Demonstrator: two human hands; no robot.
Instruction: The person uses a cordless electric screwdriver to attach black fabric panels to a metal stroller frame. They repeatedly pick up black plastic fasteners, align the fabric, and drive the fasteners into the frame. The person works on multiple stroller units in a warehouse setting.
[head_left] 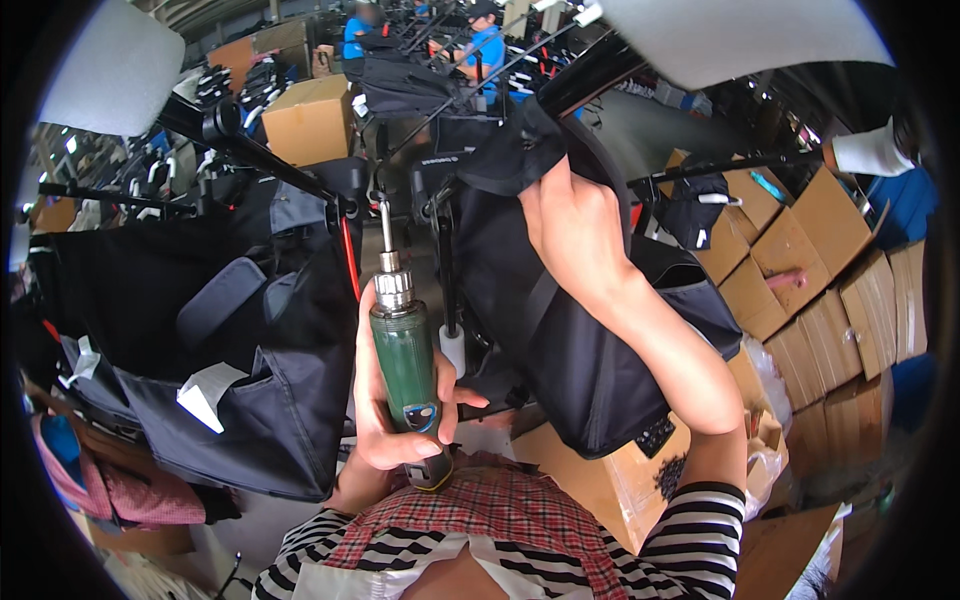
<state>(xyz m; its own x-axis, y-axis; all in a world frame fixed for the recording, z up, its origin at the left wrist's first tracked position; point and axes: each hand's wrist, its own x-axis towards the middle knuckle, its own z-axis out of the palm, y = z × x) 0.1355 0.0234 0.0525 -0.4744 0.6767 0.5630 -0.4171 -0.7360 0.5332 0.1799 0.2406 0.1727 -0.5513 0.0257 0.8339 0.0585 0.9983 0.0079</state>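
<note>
My left hand (378,432) is wrapped round a green electric screwdriver (402,352), whose silver collar and bit point up and away from me. The bit's tip is close to a dark metal joint between two black fabric seats or bags. With bent fingers, my right hand (582,238) grips a black fabric flap (508,158) beside a black tube (592,78). Its fingertips are partly hidden in the cloth. Under my right forearm hangs a large black fabric body (570,350). Another black fabric body (170,300) with pockets and white tags hangs at the left.
White-wrapped bars (110,65) rise at both upper sides. Cardboard boxes (800,240) are stacked at the right, and an open carton (590,475) with small black parts stands below. A brown box (308,120) stands further off. Two people in blue (485,48) are in the background.
</note>
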